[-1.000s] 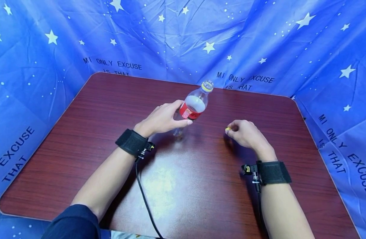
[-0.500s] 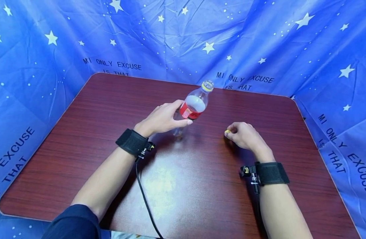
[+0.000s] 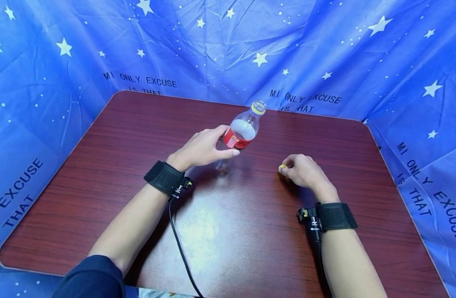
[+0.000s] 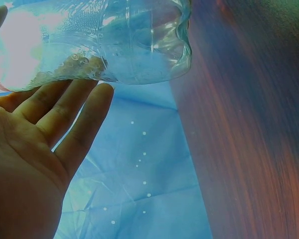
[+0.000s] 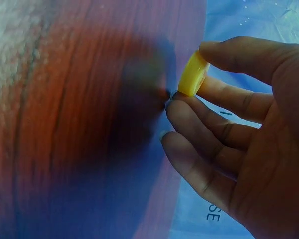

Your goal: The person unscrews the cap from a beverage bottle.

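Observation:
My left hand (image 3: 203,147) grips a clear plastic bottle (image 3: 238,138) with a red label around its middle and a yellow ring at its open neck. The bottle stands on the table, leaning slightly to the right in the head view. In the left wrist view the lower part of the bottle (image 4: 139,45) is see-through, with fingers (image 4: 84,124) along its side. To the right, my right hand (image 3: 306,174) pinches a yellow bottle cap (image 3: 282,168) between thumb and fingers. The right wrist view shows the cap (image 5: 193,74) held edge-on, apart from the bottle.
A dark red wood-grain table (image 3: 231,248) lies under both hands. A blue curtain with white stars (image 3: 213,45) hangs around its far and side edges. A black cable (image 3: 181,244) runs from the left wrist strap (image 3: 164,178) towards the near table edge.
My right hand has moved a little towards me and to the left with the bottle cap. The left hand and the bottle have stayed in place.

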Demonstrator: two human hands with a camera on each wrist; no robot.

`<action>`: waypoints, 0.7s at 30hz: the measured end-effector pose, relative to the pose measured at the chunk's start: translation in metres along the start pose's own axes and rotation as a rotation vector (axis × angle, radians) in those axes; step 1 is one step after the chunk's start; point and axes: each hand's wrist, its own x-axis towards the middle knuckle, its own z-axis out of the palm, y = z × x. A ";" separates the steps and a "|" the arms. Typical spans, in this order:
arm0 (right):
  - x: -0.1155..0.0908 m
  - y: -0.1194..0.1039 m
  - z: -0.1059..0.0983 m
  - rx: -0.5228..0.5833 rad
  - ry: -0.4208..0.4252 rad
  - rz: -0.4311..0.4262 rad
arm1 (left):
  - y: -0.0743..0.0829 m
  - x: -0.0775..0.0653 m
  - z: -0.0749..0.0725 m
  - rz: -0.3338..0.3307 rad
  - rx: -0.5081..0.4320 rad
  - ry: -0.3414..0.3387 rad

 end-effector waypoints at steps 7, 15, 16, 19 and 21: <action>0.001 -0.003 0.000 -0.036 -0.023 0.016 | -0.001 -0.001 0.000 -0.002 -0.010 -0.002; 0.002 -0.006 0.002 -0.093 -0.023 0.037 | -0.003 -0.001 0.001 0.006 -0.015 0.011; 0.002 -0.006 0.003 -0.097 -0.018 0.033 | -0.002 -0.001 0.001 0.007 -0.016 0.011; 0.003 -0.005 0.004 -0.106 -0.004 0.026 | -0.003 -0.001 0.001 0.007 -0.016 0.007; 0.003 -0.005 0.005 -0.113 0.005 0.021 | -0.003 -0.002 0.000 0.008 -0.016 0.005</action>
